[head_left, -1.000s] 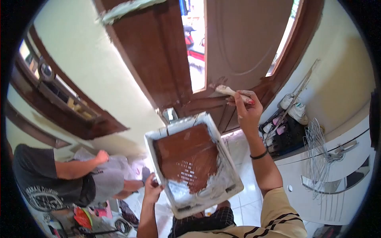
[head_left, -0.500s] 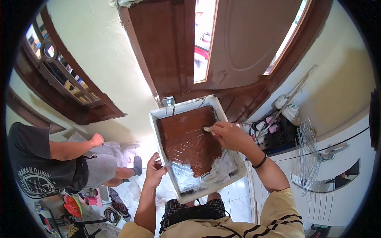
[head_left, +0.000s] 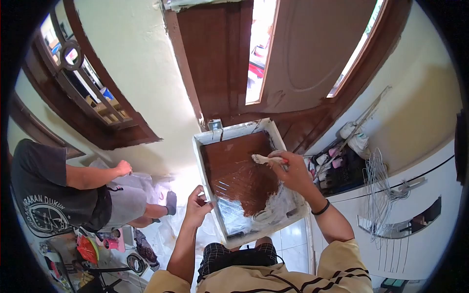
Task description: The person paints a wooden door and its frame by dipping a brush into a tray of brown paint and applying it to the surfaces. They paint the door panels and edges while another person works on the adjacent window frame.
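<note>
A shallow white rectangular tray (head_left: 207, 181) is held in front of me, tilted in view, with clear plastic lining showing at its near end. Brown paint (head_left: 229, 155) covers most of its floor, thinning to streaks towards me. My left hand (head_left: 199, 209) is closed on the tray's left rim, thumb towards the rim. Over the right side of the paint, my right hand (head_left: 294, 171) pinches a paintbrush (head_left: 264, 159) with a pale, whitish head and a bit of red at the grip. The brush head points left, above the paint.
A brown wooden door (head_left: 215, 58) with narrow glass panes stands ahead. At the left is another person (head_left: 53, 190) in a dark shirt, beside plastic sheeting (head_left: 141, 181). On the right are a bundle of wire (head_left: 378, 195) and a white cabinet (head_left: 342, 234).
The view has shifted slightly, so the tray sits a little further right. The right hand has drawn back and turned, showing more of the brush. The left hand keeps its grip on the rim.
</note>
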`<state>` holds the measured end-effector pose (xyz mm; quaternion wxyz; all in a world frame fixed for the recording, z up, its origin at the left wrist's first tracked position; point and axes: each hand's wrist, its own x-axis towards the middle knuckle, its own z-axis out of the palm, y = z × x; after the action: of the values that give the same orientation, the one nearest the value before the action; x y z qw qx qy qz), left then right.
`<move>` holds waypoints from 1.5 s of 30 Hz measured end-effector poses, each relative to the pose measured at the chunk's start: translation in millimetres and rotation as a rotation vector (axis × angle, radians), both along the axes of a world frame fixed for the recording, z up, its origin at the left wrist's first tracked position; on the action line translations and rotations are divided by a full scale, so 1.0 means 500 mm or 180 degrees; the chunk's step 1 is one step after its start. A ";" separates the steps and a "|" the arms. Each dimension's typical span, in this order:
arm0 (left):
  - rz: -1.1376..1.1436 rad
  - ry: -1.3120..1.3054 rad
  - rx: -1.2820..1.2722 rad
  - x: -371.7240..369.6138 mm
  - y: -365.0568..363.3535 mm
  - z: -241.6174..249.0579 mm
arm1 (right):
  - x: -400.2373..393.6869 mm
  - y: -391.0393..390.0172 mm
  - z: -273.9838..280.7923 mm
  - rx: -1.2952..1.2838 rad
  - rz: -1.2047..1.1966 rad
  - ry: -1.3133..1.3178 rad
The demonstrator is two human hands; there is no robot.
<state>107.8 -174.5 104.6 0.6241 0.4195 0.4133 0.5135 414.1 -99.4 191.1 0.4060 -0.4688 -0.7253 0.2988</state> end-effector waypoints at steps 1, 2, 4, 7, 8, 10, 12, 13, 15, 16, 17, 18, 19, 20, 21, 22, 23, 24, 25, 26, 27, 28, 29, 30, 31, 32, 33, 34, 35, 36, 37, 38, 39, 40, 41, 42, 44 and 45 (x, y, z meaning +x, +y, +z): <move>0.0015 -0.0024 -0.0008 0.003 0.001 0.002 | -0.010 -0.006 -0.009 0.0216 -0.0025 -0.0155; 0.0032 -0.0046 -0.0021 0.007 0.000 0.005 | -0.031 -0.021 -0.027 0.0427 -0.0049 -0.0309; 0.0059 -0.0056 -0.0032 0.009 -0.005 0.017 | -0.067 -0.047 -0.041 0.0726 -0.0023 -0.0507; -0.0007 0.0017 -0.0036 0.010 -0.005 0.021 | -0.112 -0.064 -0.050 0.0612 0.0133 -0.0284; -0.0035 -0.0013 -0.0032 0.010 -0.005 0.023 | -0.127 -0.071 -0.044 0.0565 0.0149 -0.0291; -0.0079 0.0056 -0.0056 0.006 -0.007 0.024 | -0.151 -0.076 -0.044 0.0512 0.0173 -0.0173; -0.0093 0.0093 -0.0042 0.010 -0.009 0.022 | -0.155 -0.078 -0.044 0.0174 0.0167 0.0123; -0.0103 0.0075 -0.0055 0.011 -0.009 0.021 | -0.157 -0.077 -0.051 -0.0143 0.0152 0.0354; -0.0111 0.0049 -0.0077 0.010 -0.010 0.021 | -0.157 -0.070 -0.068 -0.0793 0.0139 0.1191; -0.0113 0.0071 -0.0085 0.007 -0.011 0.022 | -0.152 -0.063 -0.078 -0.1124 0.0142 0.1790; -0.0115 0.0091 -0.0095 0.006 -0.012 0.022 | -0.144 -0.058 -0.081 -0.1458 0.0142 0.2388; -0.0121 0.0107 -0.0097 0.005 -0.010 0.022 | -0.132 -0.056 -0.068 -0.1592 0.0132 0.2684; -0.0109 0.0083 -0.0079 0.006 -0.008 0.020 | -0.118 -0.053 -0.060 -0.1670 0.0142 0.2849; -0.0104 0.0066 -0.0070 0.005 -0.008 0.015 | -0.102 -0.052 -0.053 -0.1753 0.0143 0.3021; -0.0108 0.0055 -0.0059 0.004 -0.007 0.015 | -0.087 -0.051 -0.047 -0.1831 0.0140 0.3202; -0.0113 0.0109 -0.0073 0.003 -0.006 0.019 | -0.073 -0.052 -0.038 -0.1816 0.0162 0.3276; -0.0125 0.0165 -0.0089 0.003 -0.006 0.026 | -0.058 -0.048 -0.039 -0.1773 0.0139 0.3333; -0.0142 0.0224 -0.0110 0.002 -0.006 0.030 | -0.043 -0.044 -0.043 -0.1733 0.0109 0.3394; -0.0142 0.0188 -0.0093 0.002 -0.004 0.028 | -0.031 -0.042 -0.046 -0.1693 0.0078 0.3458; -0.0142 0.0152 -0.0080 0.000 -0.002 0.022 | -0.022 -0.039 -0.045 -0.1651 -0.0014 0.3609; -0.0140 0.0119 -0.0067 0.000 0.000 0.018 | -0.010 -0.033 -0.049 -0.1590 -0.0053 0.3700; -0.0150 0.0063 -0.0034 0.002 0.004 0.017 | 0.004 -0.024 -0.056 -0.1529 -0.0090 0.3797; -0.0147 0.0070 -0.0043 0.003 0.006 0.019 | 0.014 -0.015 -0.058 -0.1464 -0.0127 0.3895; -0.0146 0.0079 -0.0051 0.006 0.007 0.025 | 0.021 -0.007 -0.052 -0.1368 -0.0230 0.3984; -0.0148 0.0091 -0.0061 0.008 0.009 0.028 | 0.031 0.005 -0.050 -0.1276 -0.0286 0.4039; -0.0150 0.0122 -0.0069 0.012 0.010 0.030 | 0.047 0.020 -0.049 -0.1188 -0.0343 0.4100; -0.0152 0.0145 -0.0071 0.011 0.011 0.027 | 0.061 0.037 -0.052 -0.1095 -0.0398 0.4152; -0.0149 0.0167 -0.0070 0.011 0.013 0.024 | 0.073 0.061 -0.062 -0.0951 -0.0436 0.4202; -0.0153 0.0165 -0.0063 0.015 0.014 0.026 | 0.089 0.082 -0.067 -0.0879 -0.0537 0.4187; -0.0155 0.0156 -0.0056 0.017 0.014 0.025 | 0.097 0.103 -0.063 -0.0808 -0.0638 0.4165; -0.0153 0.0144 -0.0050 0.018 0.014 0.023 | 0.105 0.124 -0.059 -0.0742 -0.0736 0.4138; -0.0178 0.0163 0.0000 0.014 0.014 0.016 | 0.111 0.147 -0.057 -0.0608 -0.0831 0.4010; -0.0157 0.0159 -0.0033 0.012 0.014 0.013 | 0.112 0.171 -0.056 -0.0531 -0.0960 0.3895; -0.0133 0.0155 -0.0062 0.013 0.013 0.013 | 0.115 0.196 -0.051 -0.0455 -0.1083 0.3779; -0.0107 0.0147 -0.0091 0.014 0.012 0.012 | 0.117 0.222 -0.047 -0.0378 -0.1204 0.3659; -0.0071 0.0198 -0.0119 0.019 0.011 0.013 | 0.121 0.251 -0.044 -0.0246 -0.1296 0.3662; 0.0012 0.0186 -0.0099 0.021 0.006 0.011 | 0.120 0.296 -0.029 -0.0074 -0.1354 0.3375; 0.0054 0.0177 -0.0087 0.022 0.004 0.010 | 0.122 0.318 -0.022 0.0014 -0.1382 0.3230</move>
<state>118.6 -172.4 109.5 0.6137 0.4216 0.4409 0.5012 475.2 59.8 180.1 0.7579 -0.4039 -0.3259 0.3952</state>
